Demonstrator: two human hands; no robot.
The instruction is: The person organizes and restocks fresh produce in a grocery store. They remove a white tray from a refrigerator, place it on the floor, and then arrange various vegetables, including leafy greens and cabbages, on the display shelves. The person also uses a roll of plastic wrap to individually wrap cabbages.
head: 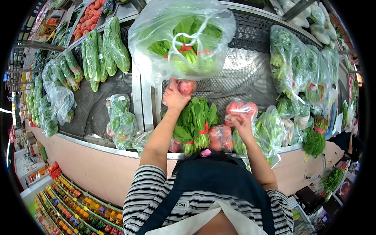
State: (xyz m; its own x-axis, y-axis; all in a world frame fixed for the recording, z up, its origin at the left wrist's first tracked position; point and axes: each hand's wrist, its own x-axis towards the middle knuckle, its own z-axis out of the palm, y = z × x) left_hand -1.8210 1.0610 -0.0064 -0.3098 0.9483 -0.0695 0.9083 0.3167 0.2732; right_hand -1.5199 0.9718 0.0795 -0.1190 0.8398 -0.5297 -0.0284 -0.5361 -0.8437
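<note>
My left hand [175, 97] is around a clear plastic bag of tomatoes [187, 87], just below a large tied bag of leafy greens [189, 53]. My right hand [241, 123] has its fingertips at the lower left of another bag of tomatoes [249, 108], which has a white tie on top. Between my hands lie bunches of leafy greens bound with red bands [201, 123]. A further bag of tomatoes [220, 136] rests beside them, near the front edge.
Bagged greens [269, 129] and a feathery green bunch [314, 141] line the front right. Long bagged vegetables [116, 47] and small bagged vegetables [122, 123] are on the left. A metal divider [147, 102] splits the dark-lined display. Bottled goods fill shelves [76, 208] behind at lower left.
</note>
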